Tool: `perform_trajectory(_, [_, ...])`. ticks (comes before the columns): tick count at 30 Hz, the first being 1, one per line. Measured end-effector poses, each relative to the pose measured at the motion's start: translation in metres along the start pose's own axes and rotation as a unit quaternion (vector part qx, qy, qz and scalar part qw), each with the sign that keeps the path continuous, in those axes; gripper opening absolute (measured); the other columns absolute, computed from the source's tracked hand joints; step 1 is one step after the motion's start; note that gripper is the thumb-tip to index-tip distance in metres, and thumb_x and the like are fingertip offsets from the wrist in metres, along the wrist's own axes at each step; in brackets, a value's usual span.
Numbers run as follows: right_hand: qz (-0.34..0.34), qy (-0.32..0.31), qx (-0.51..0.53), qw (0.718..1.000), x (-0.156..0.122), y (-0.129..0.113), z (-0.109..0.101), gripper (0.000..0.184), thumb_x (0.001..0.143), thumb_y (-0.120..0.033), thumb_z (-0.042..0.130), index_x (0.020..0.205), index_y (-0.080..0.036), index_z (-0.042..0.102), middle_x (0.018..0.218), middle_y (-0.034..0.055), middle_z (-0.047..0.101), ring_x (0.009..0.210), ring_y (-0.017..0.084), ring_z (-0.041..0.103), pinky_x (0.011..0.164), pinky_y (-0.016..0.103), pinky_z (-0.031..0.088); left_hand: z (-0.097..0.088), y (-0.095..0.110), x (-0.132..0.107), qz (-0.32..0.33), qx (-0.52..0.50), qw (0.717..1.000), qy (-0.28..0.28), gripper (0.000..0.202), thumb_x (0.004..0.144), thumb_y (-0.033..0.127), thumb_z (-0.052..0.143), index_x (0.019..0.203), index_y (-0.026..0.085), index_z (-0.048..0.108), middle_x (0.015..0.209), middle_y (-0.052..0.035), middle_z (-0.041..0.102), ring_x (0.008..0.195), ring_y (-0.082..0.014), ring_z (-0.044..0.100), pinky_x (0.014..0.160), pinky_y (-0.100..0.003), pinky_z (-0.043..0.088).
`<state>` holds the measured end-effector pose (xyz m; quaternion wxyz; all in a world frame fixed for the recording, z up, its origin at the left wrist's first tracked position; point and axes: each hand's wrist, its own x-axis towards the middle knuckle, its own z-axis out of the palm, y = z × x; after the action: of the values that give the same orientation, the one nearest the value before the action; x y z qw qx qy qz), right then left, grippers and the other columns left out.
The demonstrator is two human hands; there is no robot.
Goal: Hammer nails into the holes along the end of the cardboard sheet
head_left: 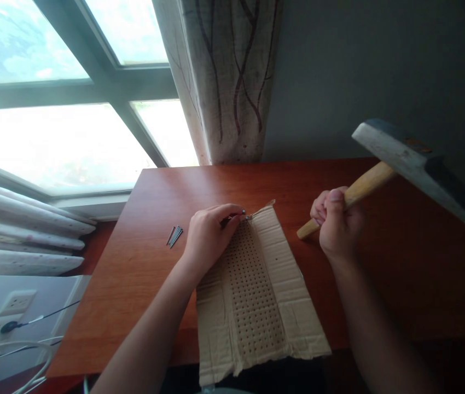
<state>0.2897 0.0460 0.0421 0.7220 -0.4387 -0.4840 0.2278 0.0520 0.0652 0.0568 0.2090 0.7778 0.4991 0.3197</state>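
Note:
My left hand (211,232) rests over the far left corner of a piece of corrugated cardboard (298,295). Thumb and forefinger pinch a nail (244,212) there; only its head shows clearly. A perforated panel (255,290) with rows of small holes runs down the middle of the cardboard. My right hand (337,221) is closed round the wooden handle of a hammer (400,148), raised to the right of the cardboard. The hammer's grey steel head points up and away, apart from the nail. Left of my left hand lie several loose nails (176,236).
The reddish-brown wooden table (146,284) carries all of this, and the cardboard's near end overhangs its front edge. Behind stand a window (52,142) and a patterned curtain (232,71). At the lower left are a wall socket (11,317) with a plug and white cables (31,355).

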Motion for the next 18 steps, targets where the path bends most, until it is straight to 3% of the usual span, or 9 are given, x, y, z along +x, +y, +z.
perform_trajectory(9, [0.025,-0.050,-0.026,0.998,0.002,-0.002,-0.005,0.040,0.096,-0.048,0.057,0.069,-0.023,0.041,0.053,-0.0066,0.038,0.043,0.008,0.035,0.040,0.025,0.026,0.003,-0.003,0.000,-0.018,-0.046,0.999,0.003,0.012,0.089,0.027,0.066,0.090,0.022,0.076,0.090,-0.0009,0.080,0.078,-0.0161,0.073,0.067,-0.024,0.052])
perform_trajectory(18, [0.095,-0.156,-0.197,0.963,-0.010,-0.015,-0.019,0.042,0.095,-0.054,0.055,0.069,-0.022,0.048,0.059,-0.0027,0.047,0.053,0.012,0.042,0.052,0.027,0.035,-0.003,0.000,-0.001,-0.009,-0.022,1.000,-0.006,0.010,0.090,0.025,0.065,0.092,0.023,0.075,0.085,0.0008,0.078,0.073,-0.0151,0.072,0.064,-0.023,0.050])
